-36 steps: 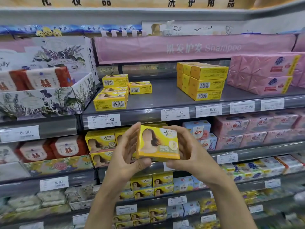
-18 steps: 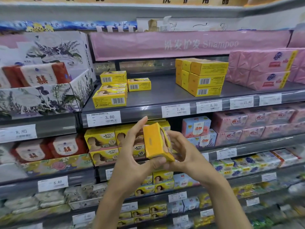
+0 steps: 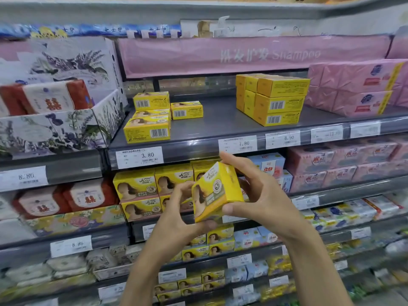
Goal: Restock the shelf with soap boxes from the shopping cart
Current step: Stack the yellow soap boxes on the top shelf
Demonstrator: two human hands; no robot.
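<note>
Close before the camera, I saw both hands on one yellow soap box (image 3: 217, 191), held in the air in front of the shelves. The left hand (image 3: 176, 215) gripped its lower corner with curled fingers, and the right hand (image 3: 265, 202) pinched it from the other side, thumb below and fingers over the top. The box was tilted on one corner, so I judged it could slip out if one hand let go too early. Just behind the hands stood a row of boxes (image 3: 136, 186) with the same print. I could not tell which place was meant for the held box, so it could end on the wrong level. Higher and farther, on the grey shelf (image 3: 220, 122), the small pile of yellow boxes (image 3: 150, 120) above the 3.80 price tag (image 3: 139, 156) lay uneven, and a push from a new box could knock it over. The taller yellow stack (image 3: 273, 100) was well apart to the right, but its colour was similar, so a mix-up was possible. The shopping cart was not in view.
</note>
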